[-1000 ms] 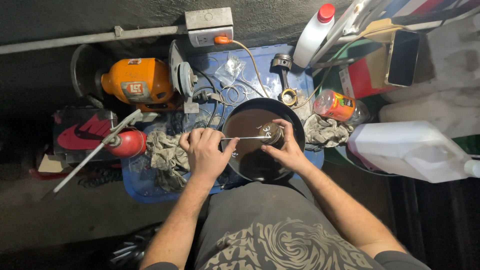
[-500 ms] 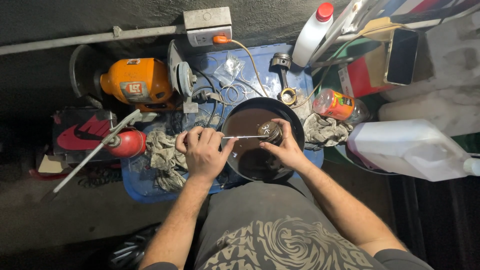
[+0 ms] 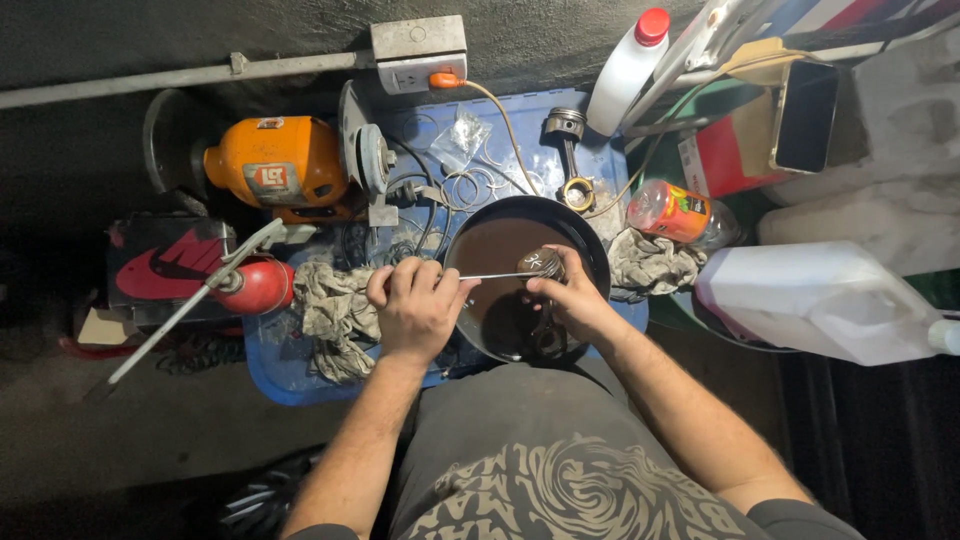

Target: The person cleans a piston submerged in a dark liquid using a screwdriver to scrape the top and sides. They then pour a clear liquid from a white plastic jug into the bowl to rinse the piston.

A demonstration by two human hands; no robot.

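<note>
The thin metal rod (image 3: 495, 275) has been drawn slightly leftward by the closed left hand (image 3: 415, 308), its tip kept against the small grimy metal part (image 3: 545, 263) gripped by the right hand (image 3: 572, 300) above the round black pan of brown liquid (image 3: 500, 240). A grey rag (image 3: 335, 310) lies left of the left hand; an orange bench grinder (image 3: 275, 165) stands beyond it.

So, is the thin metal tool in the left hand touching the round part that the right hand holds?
Touching. The head view shows the thin metal tool running from the left hand straight onto the round part, which the right hand holds over the dark pan.
</note>
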